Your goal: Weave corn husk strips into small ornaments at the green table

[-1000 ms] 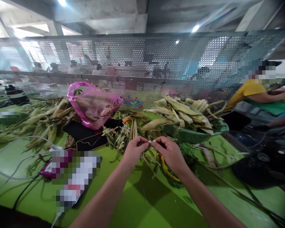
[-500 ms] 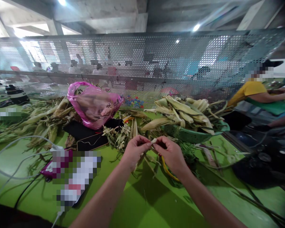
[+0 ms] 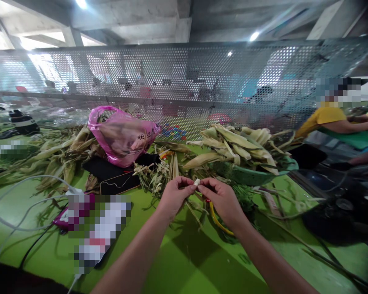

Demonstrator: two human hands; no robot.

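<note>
My left hand [image 3: 175,196] and my right hand [image 3: 222,200] meet above the green table, thumbs and fingers closed in a pinch. Between their fingertips is a small pale piece of corn husk [image 3: 196,182], folded or knotted; its exact shape is mostly covered by the fingers. Thin dry strands [image 3: 194,211] hang below the hands, though I cannot tell if they join the pinched piece. Just beyond my left hand lies a bunch of small knotted husk pieces [image 3: 156,173]. A yellow ring-shaped handle or rim [image 3: 216,220] shows under my right hand.
Dried corn husks [image 3: 233,141] fill a green basin [image 3: 257,174] at right. A pink plastic bag [image 3: 119,134] stands behind a phone [image 3: 119,185]. Cables and a purple device [image 3: 64,216] lie left. A perforated metal screen [image 3: 171,73] runs behind; a person in yellow [image 3: 331,116] sits right.
The pale husk piece has turned more upright between my fingertips. Both hands stay nearly in place, still pinching it.
</note>
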